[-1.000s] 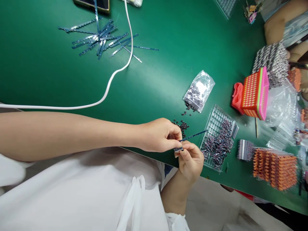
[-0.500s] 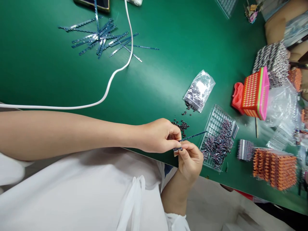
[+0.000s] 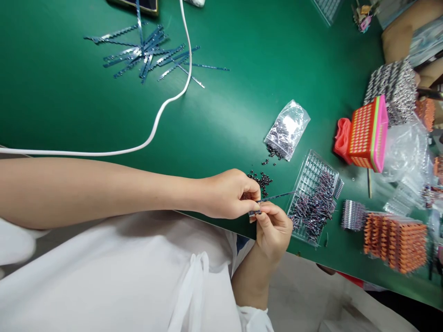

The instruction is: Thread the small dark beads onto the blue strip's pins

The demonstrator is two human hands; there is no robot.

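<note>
My left hand (image 3: 230, 194) comes in from the left, its thumb and fingers pinched on a small dark, notched piece (image 3: 255, 213). From between the hands a thin dark blue strip (image 3: 277, 197) sticks out to the right, toward the clear tray; whether it is one with the notched piece is hidden. My right hand (image 3: 273, 229) is closed against the left fingertips, thumb and forefinger pressed together at the piece's end. What lies in that pinch is too small to tell. Just beyond the left fingers lies a scatter of small dark beads (image 3: 265, 180).
A clear bag of dark beads (image 3: 287, 129) lies further back. Right of my hands, a clear ribbed tray (image 3: 309, 166) holds many thin dark pieces. Blue strips (image 3: 148, 50) and a white cable (image 3: 157, 122) lie at left. Baskets (image 3: 367, 133) and orange stacks (image 3: 394, 242) stand right.
Both hands stay in almost the same place. The outer end of the blue strip has dipped slightly toward me.
</note>
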